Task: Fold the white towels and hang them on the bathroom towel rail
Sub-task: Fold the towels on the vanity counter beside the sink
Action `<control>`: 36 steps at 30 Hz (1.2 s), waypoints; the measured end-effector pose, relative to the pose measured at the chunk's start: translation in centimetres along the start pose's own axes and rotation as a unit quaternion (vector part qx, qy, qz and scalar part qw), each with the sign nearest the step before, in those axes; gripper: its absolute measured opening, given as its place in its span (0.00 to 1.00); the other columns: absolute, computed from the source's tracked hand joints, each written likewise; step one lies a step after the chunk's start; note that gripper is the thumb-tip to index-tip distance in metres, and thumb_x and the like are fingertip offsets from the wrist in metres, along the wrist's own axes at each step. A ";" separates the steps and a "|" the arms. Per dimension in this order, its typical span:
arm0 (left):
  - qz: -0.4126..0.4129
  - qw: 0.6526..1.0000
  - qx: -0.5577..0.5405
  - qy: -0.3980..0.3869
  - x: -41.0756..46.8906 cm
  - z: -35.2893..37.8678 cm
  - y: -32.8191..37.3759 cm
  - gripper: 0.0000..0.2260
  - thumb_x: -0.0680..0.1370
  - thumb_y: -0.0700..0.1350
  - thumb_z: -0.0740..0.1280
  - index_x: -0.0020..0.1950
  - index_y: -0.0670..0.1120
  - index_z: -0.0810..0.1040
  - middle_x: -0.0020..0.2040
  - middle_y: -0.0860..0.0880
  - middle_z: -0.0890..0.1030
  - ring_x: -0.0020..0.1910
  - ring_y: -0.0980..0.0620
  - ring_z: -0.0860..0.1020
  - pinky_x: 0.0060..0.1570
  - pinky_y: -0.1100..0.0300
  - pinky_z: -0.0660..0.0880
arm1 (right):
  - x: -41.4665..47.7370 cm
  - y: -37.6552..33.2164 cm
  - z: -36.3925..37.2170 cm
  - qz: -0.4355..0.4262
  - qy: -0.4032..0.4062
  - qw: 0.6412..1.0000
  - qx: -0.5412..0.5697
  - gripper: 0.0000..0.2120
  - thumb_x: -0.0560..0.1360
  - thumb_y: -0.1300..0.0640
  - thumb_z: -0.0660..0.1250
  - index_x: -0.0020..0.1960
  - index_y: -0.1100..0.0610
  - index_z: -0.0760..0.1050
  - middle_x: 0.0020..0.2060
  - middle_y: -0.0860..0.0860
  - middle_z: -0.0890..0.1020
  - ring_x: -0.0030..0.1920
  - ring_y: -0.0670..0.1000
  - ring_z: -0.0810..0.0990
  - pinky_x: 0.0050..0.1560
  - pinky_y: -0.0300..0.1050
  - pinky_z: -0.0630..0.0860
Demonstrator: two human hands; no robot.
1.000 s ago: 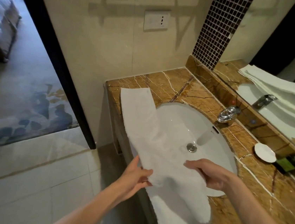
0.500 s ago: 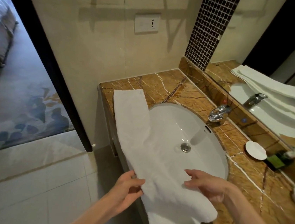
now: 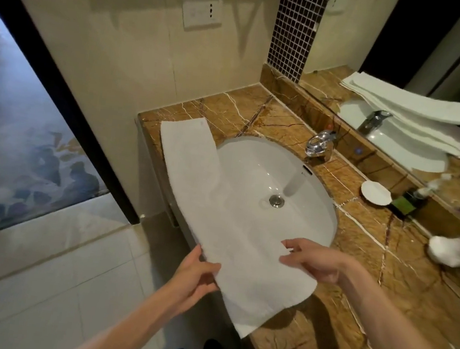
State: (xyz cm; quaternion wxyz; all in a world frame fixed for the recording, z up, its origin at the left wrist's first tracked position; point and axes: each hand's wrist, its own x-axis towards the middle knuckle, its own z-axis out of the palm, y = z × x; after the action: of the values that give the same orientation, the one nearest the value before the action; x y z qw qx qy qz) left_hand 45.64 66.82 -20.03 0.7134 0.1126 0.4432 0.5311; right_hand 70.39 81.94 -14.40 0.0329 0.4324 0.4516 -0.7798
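Nearest the camera, two bare forearms reached in from below toward a long, narrow white towel (image 3: pixel 218 216). The left hand (image 3: pixel 197 276) pinched the towel's left edge, thumb on top and fingers curled beneath. The right hand (image 3: pixel 316 263) lay at the towel's right edge with its fingers almost straight; it could not be told whether the thumb gripped the cloth from below.

The towel's near end hung past the front edge of a brown marble counter (image 3: pixel 383 278), above the tiled floor (image 3: pixel 53 283). With only one sure grip on it, that loose end seemed likely to slide off and drag the rest down with it.

Farther in, the towel's middle lay across the left rim of a white oval sink (image 3: pixel 330 214). A careless pull or any slack could drop the cloth into the bowl, where any water left would wet it. Uneven tugging by the two hands would probably skew the strip and spoil the fold.

The towel's far end lay flat on the counter near the wall. Behind the sink stood a chrome tap (image 3: pixel 319 145), well apart from the cloth, with a small white dish (image 3: pixel 376 192) to its right and a mirror (image 3: pixel 435 68) beyond.

No towel rail was in view, so hanging was judged not yet begun.
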 end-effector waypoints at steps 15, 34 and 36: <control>-0.029 0.983 0.125 0.132 -1.8 1.0 -5.1 0.28 0.73 0.29 0.66 0.69 0.47 0.65 0.59 0.44 0.79 0.50 0.43 0.83 0.40 0.46 0.81 | 0.3 5.4 1.5 0.073 0.134 0.953 -0.262 0.14 0.74 0.58 0.67 0.60 0.56 0.73 0.54 0.53 0.78 0.51 0.56 0.81 0.40 0.43 0.80; 0.120 0.480 0.868 0.035 2.5 -0.7 -7.0 0.28 0.77 0.64 0.35 0.71 0.55 0.26 0.75 0.47 0.30 0.72 0.43 0.27 0.70 0.42 0.29 | 5.2 10.0 5.1 -0.125 0.215 0.667 -0.702 0.32 0.81 0.39 0.41 0.78 0.51 0.35 0.74 0.51 0.33 0.76 0.53 0.34 0.73 0.52 0.34; 0.115 0.470 0.875 0.029 2.9 -0.9 -7.1 0.28 0.77 0.65 0.35 0.70 0.56 0.25 0.75 0.48 0.30 0.72 0.43 0.27 0.70 0.42 0.29 | 5.3 10.0 4.9 -0.115 0.213 0.668 -0.703 0.32 0.81 0.39 0.41 0.78 0.51 0.34 0.74 0.51 0.32 0.75 0.53 0.32 0.74 0.53 0.34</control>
State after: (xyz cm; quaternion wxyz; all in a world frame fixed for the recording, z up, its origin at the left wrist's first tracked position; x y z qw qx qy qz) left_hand 49.71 66.09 -26.51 0.1629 0.7122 0.6808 -0.0528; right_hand 68.36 74.23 -23.85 0.1402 0.3798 0.9071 -0.1153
